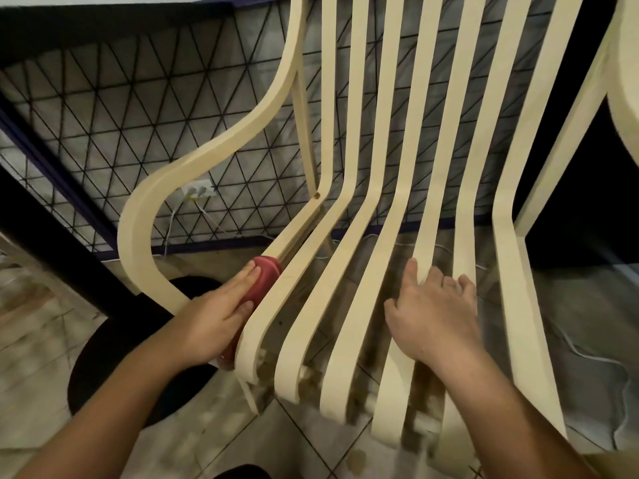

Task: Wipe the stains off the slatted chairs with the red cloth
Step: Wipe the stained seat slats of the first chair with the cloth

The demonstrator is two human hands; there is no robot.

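Head view, looking down on cream slatted chair [389, 181]; seat slats fanning from 12 o'clock down to 6 o'clock.

Red cloth [266, 274] at 7 o'clock of view, bunched against outer side of leftmost seat slat, just below join with armrest [221, 150].

Left hand [211, 319] at 8 o'clock, flat on cloth, fingers straight and together, pressing it sideways onto slat. Lower end of cloth visible under heel of palm.

Right hand [432, 316] at 5 o'clock, lying on middle seat slats. Thumb spread toward 9 o'clock, index finger along a slat, other fingers bent over slat edges, tips down in gaps; gripping.

Hands well apart, several slats between.

Brownish stains [264, 366] on curled front ends of slats at 6 o'clock.

Part of second cream chair [626, 81] at 2 o'clock edge.

Behind: black wire mesh [121, 108] in triangles at 10 o'clock; white wall socket [200, 191] with white cables at 9 o'clock.

Round black object [103, 361] on tiled floor [41, 368] at 7 o'clock, under left forearm; kind unclear.
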